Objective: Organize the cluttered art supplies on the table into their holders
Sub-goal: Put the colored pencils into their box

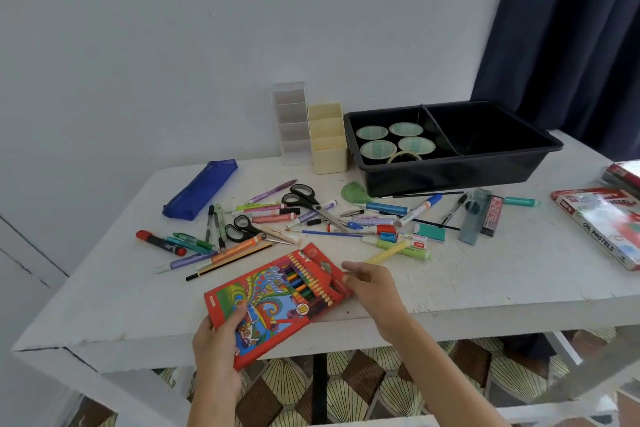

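A red box of coloured pencils (pixel 277 295) lies tilted at the near edge of the white counter (pixel 485 288), its lower corner sticking out past the edge. The left hand (pixel 216 340) grips that lower corner, thumb on the printed front and fingers underneath. The right hand (pixel 372 284) sits at the box's far, open end, where the row of pencil tips shows; its thumb and forefinger are curled towards the flap, but I cannot tell whether they pinch the flap, a pencil or nothing. A yellow marker (pixel 388 251) lies just beyond that hand. Behind the box, a loose scatter of pens and markers (pixel 273 218) spreads across the middle of the counter, with two pairs of black-handled scissors (pixel 304 201) among them and a green protractor (pixel 355 191) near the back. A blue pencil case (pixel 201 189) lies at an angle to the left of the scatter. Against the wall stand a clear divided holder (pixel 291 125) and, touching it on the right, a cream divided holder (pixel 327 139). Beside them is a black two-part tray (pixel 450 170), its left compartment holding rolls of tape (pixel 394 139). An oil pastels box (pixel 602 229) lies at the counter's right end.
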Demonstrator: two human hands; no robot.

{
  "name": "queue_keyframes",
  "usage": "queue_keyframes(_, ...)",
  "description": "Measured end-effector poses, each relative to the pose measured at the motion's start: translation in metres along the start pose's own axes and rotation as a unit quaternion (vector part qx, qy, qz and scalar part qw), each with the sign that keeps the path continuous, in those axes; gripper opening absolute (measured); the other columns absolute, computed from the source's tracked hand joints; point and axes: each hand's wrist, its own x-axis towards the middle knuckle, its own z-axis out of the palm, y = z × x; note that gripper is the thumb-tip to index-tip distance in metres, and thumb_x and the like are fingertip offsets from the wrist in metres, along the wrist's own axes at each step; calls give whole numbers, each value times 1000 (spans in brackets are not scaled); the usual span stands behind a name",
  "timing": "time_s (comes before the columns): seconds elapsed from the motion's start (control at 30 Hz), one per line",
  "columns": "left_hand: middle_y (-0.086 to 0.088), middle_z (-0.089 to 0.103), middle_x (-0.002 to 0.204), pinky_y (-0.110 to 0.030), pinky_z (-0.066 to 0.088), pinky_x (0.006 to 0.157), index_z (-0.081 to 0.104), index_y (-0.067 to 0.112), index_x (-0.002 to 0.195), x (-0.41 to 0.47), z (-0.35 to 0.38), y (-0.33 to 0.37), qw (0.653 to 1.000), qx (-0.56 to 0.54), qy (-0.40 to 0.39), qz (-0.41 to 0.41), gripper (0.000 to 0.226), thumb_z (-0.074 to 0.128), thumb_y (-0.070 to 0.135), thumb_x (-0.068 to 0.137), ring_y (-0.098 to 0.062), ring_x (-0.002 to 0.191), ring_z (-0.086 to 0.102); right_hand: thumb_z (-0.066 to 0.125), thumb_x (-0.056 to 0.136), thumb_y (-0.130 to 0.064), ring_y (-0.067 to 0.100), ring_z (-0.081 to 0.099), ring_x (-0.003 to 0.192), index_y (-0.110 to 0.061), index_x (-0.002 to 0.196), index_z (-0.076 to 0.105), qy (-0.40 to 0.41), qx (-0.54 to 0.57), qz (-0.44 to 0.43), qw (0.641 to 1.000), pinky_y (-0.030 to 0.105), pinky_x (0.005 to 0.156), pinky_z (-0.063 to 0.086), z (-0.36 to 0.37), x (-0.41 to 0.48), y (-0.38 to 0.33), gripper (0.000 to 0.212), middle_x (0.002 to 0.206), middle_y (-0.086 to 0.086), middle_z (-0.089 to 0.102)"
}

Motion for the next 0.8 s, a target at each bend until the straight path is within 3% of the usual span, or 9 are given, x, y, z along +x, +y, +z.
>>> queue_keyframes(0.1, -14, 64, 102, -32, 51, 62, 55, 10, 112, 0, 6, -4, 999, -22, 35, 28, 35, 70, 21, 82, -30, 83, 64, 56, 91, -9, 16, 61, 102, -11, 107, 66, 2, 23, 3, 1000, 34, 91, 51, 1, 2, 3, 19, 105, 2, 66)
queue_keyframes(0.17, -14, 65, 106, -36, 53, 68, 55, 10, 115, 0, 12, -7, 998, -35, 44, 35, 40, 71, 23, 81, -33, 90, 64, 54, 91, -6, 19, 65, 97, -17, 97, 67, 29, 42, -2, 999, 38, 90, 53, -1, -1, 6, 18, 101, 4, 69)
queue_keyframes(0.3, -12, 66, 102, -38, 54, 69, 57, 12, 112, -5, 27, -8, 996, -73, 34, 47, 38, 72, 23, 80, -32, 86, 65, 47, 92, 3, 18, 65, 67, -8, 91, 67, 99, 114, -2, 988, 25, 61, 55, -15, -7, 6, 23, 85, 12, 70)
queue_keyframes(0.4, -9, 64, 100, -35, 53, 67, 55, 16, 108, -12, 38, -10, 994, -88, 31, 54, 31, 70, 22, 82, -29, 84, 64, 46, 91, 6, 16, 62, 60, -3, 89, 64, 90, 123, -1, 988, 19, 50, 49, -22, -10, 2, 21, 81, 14, 69)
queue_keyframes(0.53, -6, 63, 98, -33, 51, 61, 53, 18, 106, -28, 59, -12, 991, -120, 23, 56, 29, 70, 22, 82, -23, 77, 63, 47, 93, 1, 20, 65, 65, -1, 87, 63, 13, 152, -12, 988, 27, 57, 54, -35, -18, -4, 17, 85, 19, 70)
queue_keyframes(0.67, 1, 64, 94, -33, 51, 60, 50, 20, 110, -57, 102, -14, 986, -149, -22, 69, 33, 68, 19, 83, -20, 79, 64, 58, 91, -34, 26, 68, 79, -8, 104, 57, -91, 186, -49, 977, 37, 71, 56, -49, -37, -7, 29, 93, 13, 70)
queue_keyframes(0.73, 1, 66, 97, -35, 54, 64, 50, 21, 112, -73, 127, -18, 984, -150, -63, 78, 35, 68, 17, 83, -21, 83, 66, 66, 87, -26, 21, 69, 90, -19, 115, 50, -93, 173, -66, 978, 34, 73, 57, -59, -44, -9, 33, 102, 5, 69)
queue_keyframes(0.8, 2, 66, 99, -35, 54, 63, 51, 25, 114, -87, 149, -23, 981, -133, -112, 82, 38, 69, 15, 82, -19, 86, 67, 68, 83, -10, 18, 68, 94, -22, 118, 47, -42, 189, -67, 979, 29, 70, 56, -77, -44, -10, 42, 106, 4, 68)
